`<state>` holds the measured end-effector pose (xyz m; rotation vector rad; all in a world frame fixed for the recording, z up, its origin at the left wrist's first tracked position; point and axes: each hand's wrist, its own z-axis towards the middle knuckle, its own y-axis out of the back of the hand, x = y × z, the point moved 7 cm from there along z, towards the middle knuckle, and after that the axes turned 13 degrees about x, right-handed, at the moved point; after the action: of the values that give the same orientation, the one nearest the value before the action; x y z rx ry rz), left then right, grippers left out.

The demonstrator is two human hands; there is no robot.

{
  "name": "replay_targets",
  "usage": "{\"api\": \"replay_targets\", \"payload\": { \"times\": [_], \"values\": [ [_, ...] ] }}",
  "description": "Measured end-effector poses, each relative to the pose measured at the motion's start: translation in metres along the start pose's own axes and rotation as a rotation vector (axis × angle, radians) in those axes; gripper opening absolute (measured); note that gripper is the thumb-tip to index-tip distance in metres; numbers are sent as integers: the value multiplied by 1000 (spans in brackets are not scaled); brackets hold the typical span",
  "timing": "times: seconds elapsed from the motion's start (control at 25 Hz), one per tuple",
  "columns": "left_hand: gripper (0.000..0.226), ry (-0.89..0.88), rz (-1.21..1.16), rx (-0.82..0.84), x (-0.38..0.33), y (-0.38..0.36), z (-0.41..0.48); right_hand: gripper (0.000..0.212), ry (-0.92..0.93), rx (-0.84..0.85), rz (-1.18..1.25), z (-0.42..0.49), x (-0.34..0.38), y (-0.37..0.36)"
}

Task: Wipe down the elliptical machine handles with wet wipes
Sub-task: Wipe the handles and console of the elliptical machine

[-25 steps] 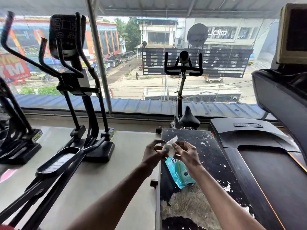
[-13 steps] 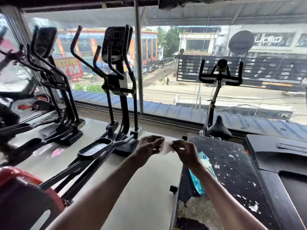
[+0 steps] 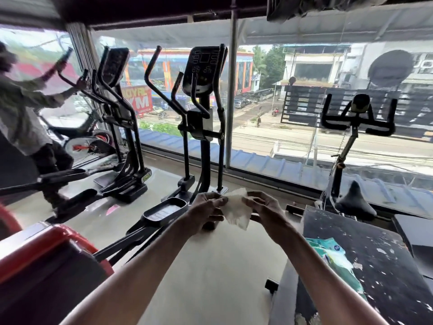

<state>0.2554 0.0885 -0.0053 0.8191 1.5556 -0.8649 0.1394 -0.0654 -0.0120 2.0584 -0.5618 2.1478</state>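
Pinching opposite edges of the wet wipe (image 3: 236,212) hanging between them, the left grip (image 3: 206,207) and right grip (image 3: 264,207) (fingers curled, nothing else held) should spread it flat before reaching the elliptical handles (image 3: 146,76) well ahead.

A gym, upstairs above a street: one elliptical machine (image 3: 202,127), a second elliptical (image 3: 118,113) and a spin bike (image 3: 358,104) facing the long window (image 3: 276,141).

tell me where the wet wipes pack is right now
The wet wipes pack lies low on the right of the head view, on the chipped black platform, just beside the right forearm.
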Motion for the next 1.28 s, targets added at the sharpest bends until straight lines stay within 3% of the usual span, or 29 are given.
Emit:
{"api": "replay_targets", "payload": {
  "times": [0.08,0.16,0.36,0.48,0.72,1.0,1.16,1.28],
  "values": [
    [39,-6,-4,-27,-3,28,4,12,28,-63,-39,21,-3,-9],
    [28,-37,-61,-40,-10,55,8,6,36,-110,-27,42,-6,-22],
    [25,-86,-135,-103,-26,119,18,7,97,-164,-140,89,-4,-62],
    [17,-122,-54,-101,-37,144,26,23,148,-129,-254,113,-2,-83],
    [23,-173,146,27,-61,178,62,38,125,75,-393,173,2,-111],
    [32,-197,251,27,-96,227,153,24,130,62,-413,273,20,-88],
    [20,-219,380,-87,-119,253,214,16,189,-2,-606,344,41,-59],
    [15,-187,546,-95,-136,271,277,16,251,66,-790,402,67,-42]
  ]
}}
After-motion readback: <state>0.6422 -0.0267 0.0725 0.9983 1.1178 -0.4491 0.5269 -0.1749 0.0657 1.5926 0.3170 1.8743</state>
